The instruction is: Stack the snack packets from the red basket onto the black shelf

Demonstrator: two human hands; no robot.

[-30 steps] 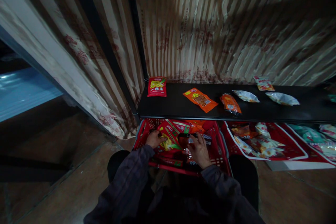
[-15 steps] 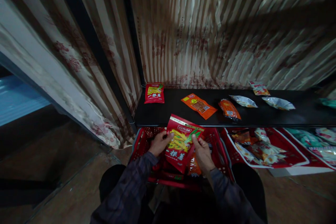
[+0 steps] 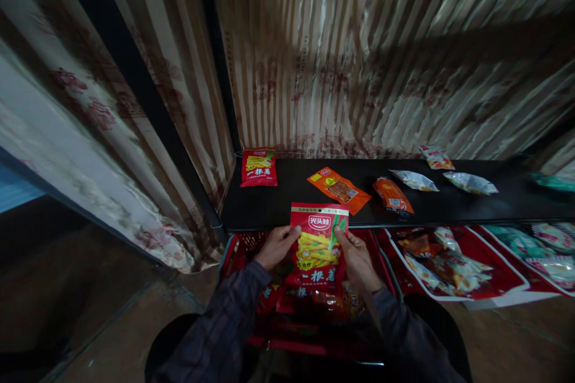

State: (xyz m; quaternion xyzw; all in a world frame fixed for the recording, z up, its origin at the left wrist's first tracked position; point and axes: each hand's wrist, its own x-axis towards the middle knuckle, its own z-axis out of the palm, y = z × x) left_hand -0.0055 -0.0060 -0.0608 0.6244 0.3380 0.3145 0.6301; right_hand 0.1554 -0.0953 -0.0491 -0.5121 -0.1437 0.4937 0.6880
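Between both hands I hold a red snack bag [image 3: 318, 248] upright, its front with yellow sticks and a green stalk facing me. My left hand [image 3: 277, 246] pinches its left edge, thumb on the front. My right hand [image 3: 358, 258] grips the right edge the same way. Below the bag is a red basket [image 3: 386, 263] holding more red and orange snack bags, partly hidden by my hands and the held bag. A matching red snack bag [image 3: 259, 167] lies at the left end of the black shelf [image 3: 287, 191].
An orange packet [image 3: 339, 190], an orange-brown packet [image 3: 393, 195], several white packets [image 3: 471, 182] and a green one [image 3: 554, 182] lie along the shelf. Two more red baskets [image 3: 498, 278] of packets stand at right. A striped curtain [image 3: 323, 72] hangs behind; a black post [image 3: 215, 48] rises at left.
The held bag has turned from tilted to upright and faces me squarely. Both hands still grip its sides. The view has shifted slightly.
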